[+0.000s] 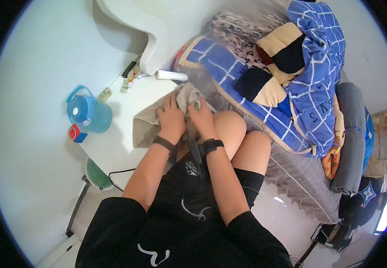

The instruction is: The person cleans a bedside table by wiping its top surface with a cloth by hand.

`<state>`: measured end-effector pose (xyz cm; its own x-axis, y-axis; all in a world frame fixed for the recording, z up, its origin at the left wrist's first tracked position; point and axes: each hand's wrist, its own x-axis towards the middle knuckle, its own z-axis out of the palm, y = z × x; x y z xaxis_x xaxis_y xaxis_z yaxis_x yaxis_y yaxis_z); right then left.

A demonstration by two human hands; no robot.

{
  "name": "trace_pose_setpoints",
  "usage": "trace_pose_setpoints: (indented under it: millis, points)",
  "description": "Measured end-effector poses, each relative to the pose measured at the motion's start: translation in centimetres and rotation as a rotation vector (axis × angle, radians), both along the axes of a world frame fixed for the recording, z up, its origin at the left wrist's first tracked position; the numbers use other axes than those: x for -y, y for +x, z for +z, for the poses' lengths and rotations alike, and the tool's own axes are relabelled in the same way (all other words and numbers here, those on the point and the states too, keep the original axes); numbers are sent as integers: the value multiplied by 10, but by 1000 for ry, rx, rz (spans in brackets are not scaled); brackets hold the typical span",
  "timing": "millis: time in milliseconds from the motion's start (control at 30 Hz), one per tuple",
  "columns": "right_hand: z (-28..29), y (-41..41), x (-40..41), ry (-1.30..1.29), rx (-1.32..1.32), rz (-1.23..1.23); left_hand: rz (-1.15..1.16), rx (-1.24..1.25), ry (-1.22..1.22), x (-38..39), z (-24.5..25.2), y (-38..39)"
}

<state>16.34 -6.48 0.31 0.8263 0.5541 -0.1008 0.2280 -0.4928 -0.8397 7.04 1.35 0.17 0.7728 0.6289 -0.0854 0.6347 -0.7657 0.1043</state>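
Observation:
A beige-grey cloth (145, 124) is spread over the white table top (126, 104) before me, its right part bunched into loose folds. My left hand (173, 120) lies palm down on the cloth with its fingers stretched out and the thumb apart. Close beside it, my right hand (201, 118) has its fingers curled around the bunched part, near the table edge above my knee. Some of its fingertips are hidden in the folds. Each wrist wears a dark band.
A blue lidded jug (94, 115) and a red-and-blue box (77, 133) stand at the table's left edge. Small packets (129, 78) and folded white paper (171, 75) lie at the back. To the right is a bed with a blue checked quilt (227, 67) under a sheer net (297, 181).

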Motion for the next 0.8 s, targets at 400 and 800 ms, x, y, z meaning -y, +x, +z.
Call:
trace_pose_setpoints:
  millis: [400, 800]
  points:
    - [2, -75, 5, -53, 27, 66, 63, 3, 1, 18, 7, -87]
    - [2, -169, 23, 21, 6, 163, 131, 122, 118, 46, -5, -188]
